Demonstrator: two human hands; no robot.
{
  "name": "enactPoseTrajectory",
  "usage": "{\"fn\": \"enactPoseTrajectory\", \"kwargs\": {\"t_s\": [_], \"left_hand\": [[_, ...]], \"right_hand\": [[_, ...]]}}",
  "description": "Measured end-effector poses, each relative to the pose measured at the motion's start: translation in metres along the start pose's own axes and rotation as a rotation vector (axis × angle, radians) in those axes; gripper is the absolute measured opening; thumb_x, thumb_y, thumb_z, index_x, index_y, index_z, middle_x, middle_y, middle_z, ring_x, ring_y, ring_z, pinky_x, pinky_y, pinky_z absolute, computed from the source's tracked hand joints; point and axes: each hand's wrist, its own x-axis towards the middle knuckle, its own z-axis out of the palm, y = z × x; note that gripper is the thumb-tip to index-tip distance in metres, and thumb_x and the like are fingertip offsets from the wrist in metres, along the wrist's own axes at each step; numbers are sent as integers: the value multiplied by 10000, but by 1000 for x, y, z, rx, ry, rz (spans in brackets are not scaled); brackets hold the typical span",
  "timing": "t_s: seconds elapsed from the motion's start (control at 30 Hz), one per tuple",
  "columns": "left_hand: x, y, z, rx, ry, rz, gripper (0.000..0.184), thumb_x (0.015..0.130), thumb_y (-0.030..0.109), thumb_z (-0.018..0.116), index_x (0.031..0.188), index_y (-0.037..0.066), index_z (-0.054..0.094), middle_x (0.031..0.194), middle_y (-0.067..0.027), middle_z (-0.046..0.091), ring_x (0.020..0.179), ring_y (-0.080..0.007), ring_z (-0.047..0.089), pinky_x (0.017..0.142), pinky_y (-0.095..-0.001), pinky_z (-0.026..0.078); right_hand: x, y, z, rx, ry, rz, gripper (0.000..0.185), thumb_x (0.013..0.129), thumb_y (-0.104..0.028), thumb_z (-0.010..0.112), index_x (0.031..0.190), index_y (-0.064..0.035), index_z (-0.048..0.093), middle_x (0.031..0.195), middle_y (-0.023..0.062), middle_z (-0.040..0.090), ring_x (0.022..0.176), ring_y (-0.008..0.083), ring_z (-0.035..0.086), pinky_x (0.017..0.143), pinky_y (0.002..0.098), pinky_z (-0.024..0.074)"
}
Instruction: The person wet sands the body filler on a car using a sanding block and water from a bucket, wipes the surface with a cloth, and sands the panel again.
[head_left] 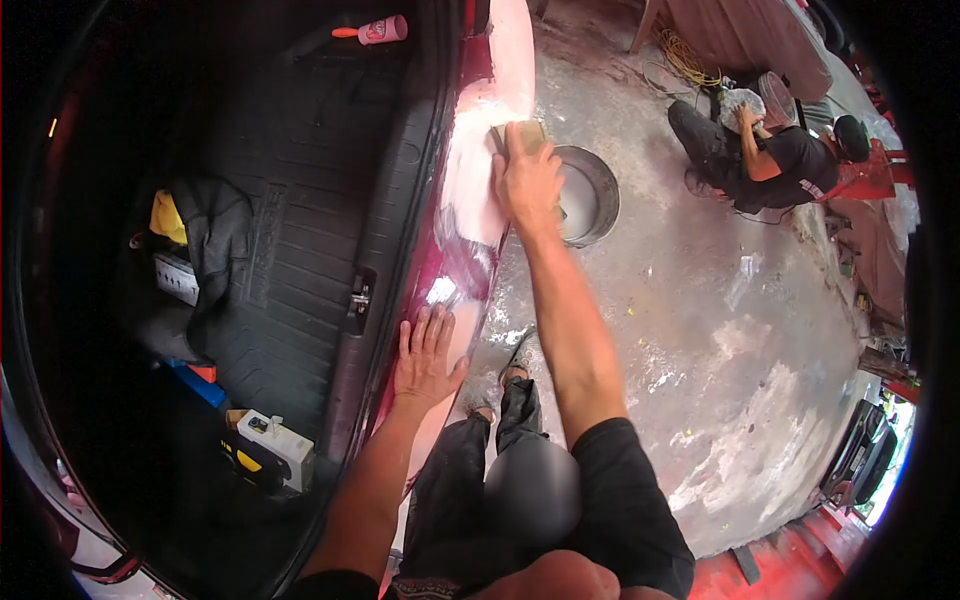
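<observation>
My right hand (530, 190) is closed round a flat, brownish sanding block (532, 132) and presses it to the car's rear bumper (470, 185). Pale filler or primer patches cover much of this dark red bumper. Lower down, my left hand (428, 360) lies flat on the same panel with its fingers stretched out. Just right of my right wrist, a dark bucket (606, 205) of cloudy liquid stands on the floor, partly hidden by the hand.
Left of the bumper is the open car trunk (310, 230), with a dark cloth (222, 225), a white and yellow box (280, 445) and a pink cup-like item (383, 30). A co-worker (790, 160) squats at the right near a pail (777, 98) and a coiled yellow cord (685, 58).
</observation>
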Motion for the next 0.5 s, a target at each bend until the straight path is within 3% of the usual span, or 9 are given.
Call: {"fn": "enactPoseTrajectory", "kwargs": {"t_s": [0.07,0.13,0.2,0.27,0.33,0.43,0.5], "left_hand": [[-2,-1,5,-13,-7,0,926,880,512,641,1628,76,312,1703,-126,261,1595,-327,173,1296,-567,80],[1,1,3,-17,2,2,927,879,512,644,1626,74,314,1702,-129,262,1595,-329,173,1296,-566,80],[0,0,2,-4,-6,-1,926,878,515,646,1622,71,320,1703,-131,260,1595,-330,172,1297,-566,76],[1,-2,0,15,8,7,927,880,523,641,1622,69,322,1703,-131,259,1596,-329,169,1296,-568,71],[-1,1,5,10,4,7,920,892,532,628,1627,74,319,1709,-125,254,1600,-325,164,1296,-565,66],[-1,1,0,77,8,14,922,879,543,640,1611,64,348,1691,-134,279,1595,-331,174,1294,-569,59],[-1,0,6,37,22,4,912,882,543,643,1604,64,361,1683,-139,288,1593,-336,176,1291,-576,61]], "right_hand": [[-32,-4,6,-30,-18,15,529,986,-347,630,1504,-284,545,1303,330,537,1099,484,583,896,595,509],[-95,-11,4,-94,13,-105,603,957,-348,668,1541,-358,515,1375,340,501,1168,506,544,927,586,481],[-107,-12,-9,5,-176,-83,640,945,-335,688,1554,-379,493,1386,332,504,1164,505,548,941,597,479],[-68,2,18,-125,47,-210,618,944,-329,688,1535,-362,512,1387,322,512,1157,502,558,901,584,502],[-5,-14,3,17,-49,-85,571,950,-325,673,1505,-327,539,1383,304,528,1136,488,574,876,571,506],[3,-31,6,72,-30,0,527,957,-320,659,1474,-292,563,1372,294,542,1112,474,585,871,577,496],[-61,-43,30,20,106,-71,559,969,-340,652,1514,-307,533,1432,298,510,1135,473,578,892,582,491]]}}
